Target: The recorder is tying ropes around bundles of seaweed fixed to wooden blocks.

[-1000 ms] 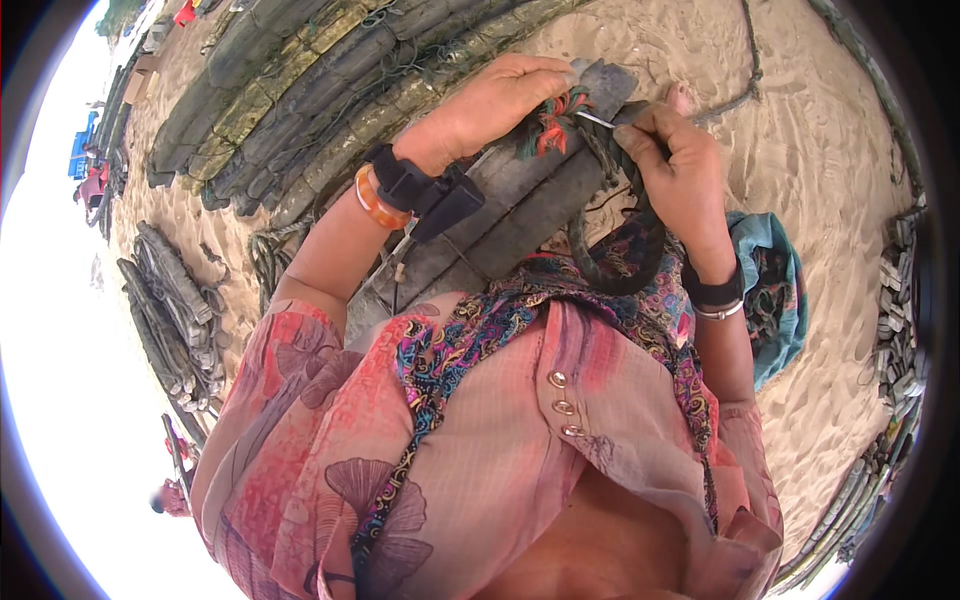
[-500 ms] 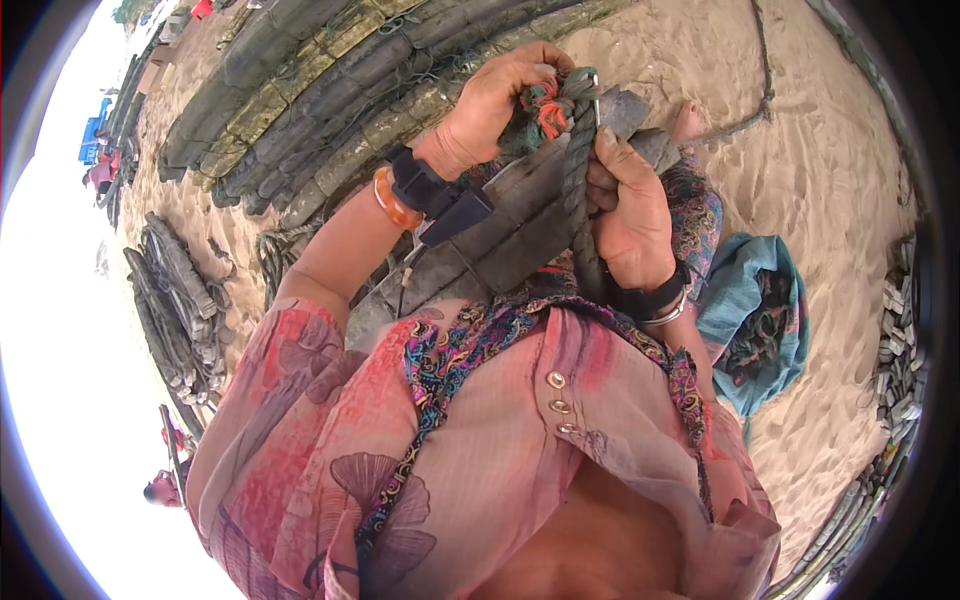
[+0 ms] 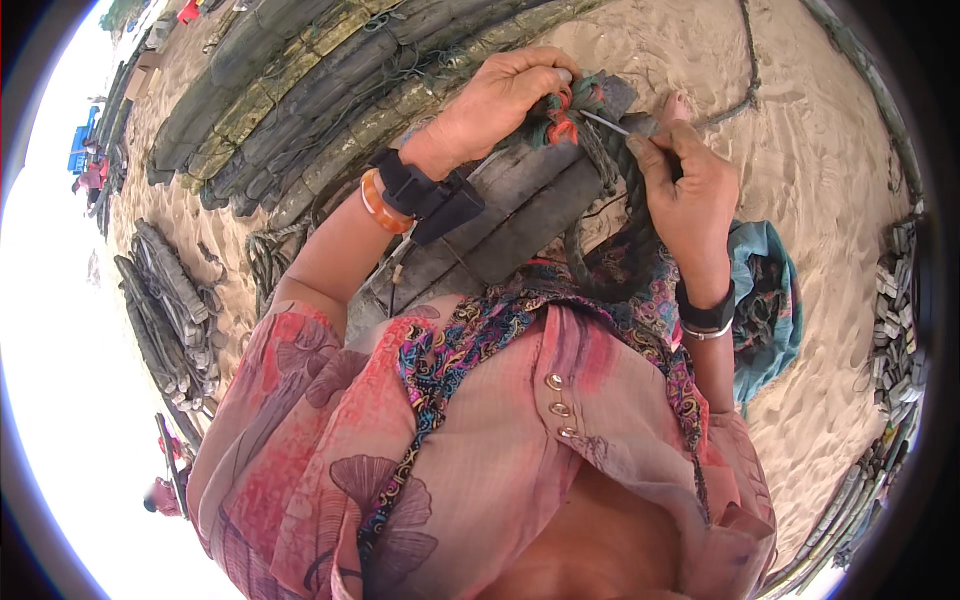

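Note:
My left hand (image 3: 495,100) is closed, its fingertips pinching a knotted bundle of red and green rope strands (image 3: 562,122). My right hand (image 3: 693,195) pinches the near end of a thin metal rod (image 3: 604,123) between thumb and fingers. The rod's far tip meets the knotted bundle; whether it passes through the strands I cannot tell. Thick dark rope (image 3: 634,195) hangs from the bundle toward my lap, and one length curls in a loop. Beneath my hands lie flat dark grey slabs (image 3: 510,225), partly covered by my left wrist.
Long dark strapped bundles (image 3: 300,90) lie on the sand at the upper left, with a smaller pile (image 3: 170,300) below them. A blue sack (image 3: 770,350) with dark contents stands at my right. Grey blocks (image 3: 895,340) line the right edge. Other people are distant at left.
My right hand has moved right, away from the knotted bundle. The metal rod has swung from upright to slanting toward my right hand. The hanging rope has shifted right, while my left hand keeps its hold.

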`<state>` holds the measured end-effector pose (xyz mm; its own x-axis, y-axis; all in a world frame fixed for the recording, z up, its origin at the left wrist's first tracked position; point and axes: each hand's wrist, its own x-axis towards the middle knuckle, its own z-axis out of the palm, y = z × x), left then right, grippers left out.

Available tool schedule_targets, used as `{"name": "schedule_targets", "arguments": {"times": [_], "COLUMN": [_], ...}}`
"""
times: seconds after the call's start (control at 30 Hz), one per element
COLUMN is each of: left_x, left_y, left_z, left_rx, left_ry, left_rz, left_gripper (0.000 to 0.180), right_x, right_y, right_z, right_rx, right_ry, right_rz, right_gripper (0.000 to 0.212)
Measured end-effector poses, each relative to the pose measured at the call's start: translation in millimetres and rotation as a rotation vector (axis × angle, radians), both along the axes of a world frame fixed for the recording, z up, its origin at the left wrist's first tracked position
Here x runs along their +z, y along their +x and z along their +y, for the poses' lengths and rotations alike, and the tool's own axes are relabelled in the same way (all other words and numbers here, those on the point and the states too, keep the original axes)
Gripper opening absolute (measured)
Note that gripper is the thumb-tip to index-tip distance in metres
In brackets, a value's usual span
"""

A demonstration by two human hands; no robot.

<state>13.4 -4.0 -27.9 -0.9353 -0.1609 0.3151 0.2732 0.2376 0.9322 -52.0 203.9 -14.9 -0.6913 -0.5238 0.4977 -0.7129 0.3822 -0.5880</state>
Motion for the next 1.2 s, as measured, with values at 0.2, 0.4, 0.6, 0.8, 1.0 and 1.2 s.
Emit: {"name": "schedule_targets", "arguments": {"times": [0.2,0.4,0.6,0.8,1.0,1.2], "left_x": [-1,8,16,17,10,6], "left_y": [1,4,8,7,4,7], "left_z": [4,5,8,-2,-17,-14], "left_rx": [0.052,-0.108,-0.205,-0.33,-0.37,-0.272], "left_ry": [0.042,-0.002,-0.025,0.115,0.139,0.244], "left_rz": [-0.072,-0.089,-0.204,-0.273,-0.219,-0.203], "left_gripper": [0.028,0.031,0.025,0.026,0.028,0.039], "right_x": [0,-7,4,-12,-29,-17], "right_y": [9,11,6,-29,-22,2], "right_z": [-3,-11,-13,-13,-23,-38], "right_rx": [-0.091,-0.134,-0.065,0.255,0.553,0.725], "right_ry": [0.009,0.002,0.139,-0.039,-0.436,-0.896], "right_rz": [0.14,0.2,0.218,-0.116,-0.786,-1.395], "right_gripper": [0.016,0.016,0.015,0.013,0.015,0.013]}}
